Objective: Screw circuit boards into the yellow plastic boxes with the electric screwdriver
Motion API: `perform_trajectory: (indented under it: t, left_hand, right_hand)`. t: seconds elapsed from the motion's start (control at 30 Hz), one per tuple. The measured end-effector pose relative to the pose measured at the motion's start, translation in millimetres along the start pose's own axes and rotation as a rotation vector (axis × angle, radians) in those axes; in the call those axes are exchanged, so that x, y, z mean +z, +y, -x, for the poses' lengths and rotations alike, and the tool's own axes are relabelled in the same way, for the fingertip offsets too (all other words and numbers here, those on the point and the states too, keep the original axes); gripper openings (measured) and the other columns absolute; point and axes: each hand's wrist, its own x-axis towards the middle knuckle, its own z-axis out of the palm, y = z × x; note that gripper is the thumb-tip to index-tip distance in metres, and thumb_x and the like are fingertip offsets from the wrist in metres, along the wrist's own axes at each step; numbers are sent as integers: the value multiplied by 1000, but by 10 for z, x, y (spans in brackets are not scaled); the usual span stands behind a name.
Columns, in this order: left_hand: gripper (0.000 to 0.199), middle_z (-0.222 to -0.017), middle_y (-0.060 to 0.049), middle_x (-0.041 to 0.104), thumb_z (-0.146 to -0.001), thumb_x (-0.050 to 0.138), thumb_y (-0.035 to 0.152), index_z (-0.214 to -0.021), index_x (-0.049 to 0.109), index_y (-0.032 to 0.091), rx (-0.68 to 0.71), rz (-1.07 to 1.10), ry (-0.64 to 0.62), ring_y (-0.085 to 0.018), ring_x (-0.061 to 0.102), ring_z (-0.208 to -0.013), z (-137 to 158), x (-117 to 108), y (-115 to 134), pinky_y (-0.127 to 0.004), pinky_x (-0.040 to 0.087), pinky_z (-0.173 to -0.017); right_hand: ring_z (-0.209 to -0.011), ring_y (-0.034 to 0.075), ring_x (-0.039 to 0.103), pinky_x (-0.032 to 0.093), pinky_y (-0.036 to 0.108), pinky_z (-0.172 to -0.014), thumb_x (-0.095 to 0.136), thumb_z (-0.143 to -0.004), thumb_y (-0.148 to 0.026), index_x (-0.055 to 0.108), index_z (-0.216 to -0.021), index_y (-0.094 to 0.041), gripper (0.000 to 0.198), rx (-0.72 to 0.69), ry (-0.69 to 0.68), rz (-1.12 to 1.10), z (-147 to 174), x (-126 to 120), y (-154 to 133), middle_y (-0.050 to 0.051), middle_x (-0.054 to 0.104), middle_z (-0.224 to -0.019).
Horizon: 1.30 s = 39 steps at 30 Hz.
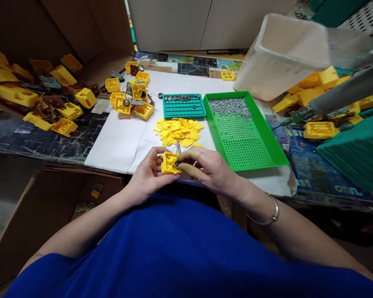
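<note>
My left hand [147, 176] is wrapped round a small yellow plastic housing [167, 164], held near the table's front edge with its open side up. With thumb and forefinger, both in tan finger covers, my right hand [209, 167] pinches a small dark round part [176, 164] at the housing's right side. Thin wires and a clear or silvery piece [178, 147] stick up behind it. Just beyond my hands lies a pile of flat yellow plastic pieces [178, 131]. My fingers partly hide the inside of the housing.
A teal ribbed tray [183, 112] holds small round metal parts. Right of it, a green perforated tray [255, 145] holds many screws. Yellow housings with wires [132, 97] stand at left. A power screwdriver [311, 109] juts in from the right, near a white bin [282, 58].
</note>
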Motion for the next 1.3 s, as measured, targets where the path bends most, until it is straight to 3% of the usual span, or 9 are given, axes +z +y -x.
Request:
perform_trajectory:
  t: [0.13, 0.33, 0.6, 0.7, 0.83, 0.97, 1.03, 1.2, 1.3]
  left_hand:
    - [53, -91, 2, 65, -74, 79, 19, -113, 44, 23, 20, -9, -65, -10, 64, -78, -22, 7, 1, -21, 50, -71]
    - [54, -92, 1, 68, -73, 81, 22, -114, 46, 22, -67, 91, -81, -13, 68, -84, -78, 25, 56, -25, 53, -80]
    - [48, -83, 3, 72, -70, 81, 16, -104, 48, 20, -40, 245, 8, -12, 71, -70, -165, 3, 104, -24, 58, -71]
    - [47, -82, 1, 73, -68, 80, 14, -104, 49, 19, -109, 260, 26, -15, 73, -70, -146, -5, 180, -25, 58, -70]
    - [44, -82, -2, 74, -68, 76, 14, -105, 52, 20, -259, 297, -119, -17, 74, -66, -127, -38, 275, -23, 56, -62]
    - [47, -86, -3, 74, -67, 77, 17, -107, 54, 20, -351, 274, -277, -18, 73, -61, -104, -57, 309, -20, 53, -52]
    - [43, -87, -2, 73, -68, 79, 18, -103, 54, 19, -308, 208, -224, -18, 74, -66, -90, -39, 293, -21, 56, -56]
    - [40, -91, 0, 70, -70, 83, 26, -96, 53, 18, -37, 67, 91, -17, 73, -76, -146, 40, 172, -23, 58, -61]
    - [42, -85, 1, 70, -69, 83, 31, -96, 53, 19, 4, 125, 148, -15, 71, -74, -229, 68, 110, -23, 57, -60]
  right_hand:
    - [-74, 15, 58, 47, 26, -68, 48, -99, -29, 65, -93, -13, 24, -202, -135, 388, -34, -80, -16, 7, 63, -84]
    - [-72, 16, 57, 43, 27, -64, 46, -100, -28, 68, -93, -12, 27, -121, -189, 549, -94, -122, -116, 8, 62, -84]
    - [-80, 12, 64, 54, 23, -71, 51, -96, -16, 68, -113, -16, 24, -301, 84, 237, -15, -98, -13, 6, 66, -90]
    - [-99, 16, 67, 59, 31, -87, 56, -93, -13, 66, -117, -19, 26, -397, 244, 303, -16, -98, 56, 9, 69, -105]
    - [-137, 26, 50, 51, 50, -108, 55, -94, -15, 61, -126, -22, 33, -542, 207, 511, -72, -140, 142, 10, 65, -131]
    - [-116, 19, 66, 60, 36, -93, 52, -96, -14, 59, -127, -19, 32, -615, 170, 564, -93, -210, 163, 10, 71, -119]
    - [-102, 17, 71, 62, 31, -85, 53, -95, -12, 58, -127, -17, 32, -612, 209, 578, -78, -227, 135, 11, 74, -110]
    - [-87, 15, 74, 61, 25, -76, 54, -91, -9, 57, -127, -18, 37, -451, 346, 503, 3, -161, 9, 7, 76, -98]
    - [-83, 13, 73, 60, 22, -71, 54, -91, -10, 60, -116, -21, 28, -426, 333, 408, 58, -63, -29, 5, 75, -94]
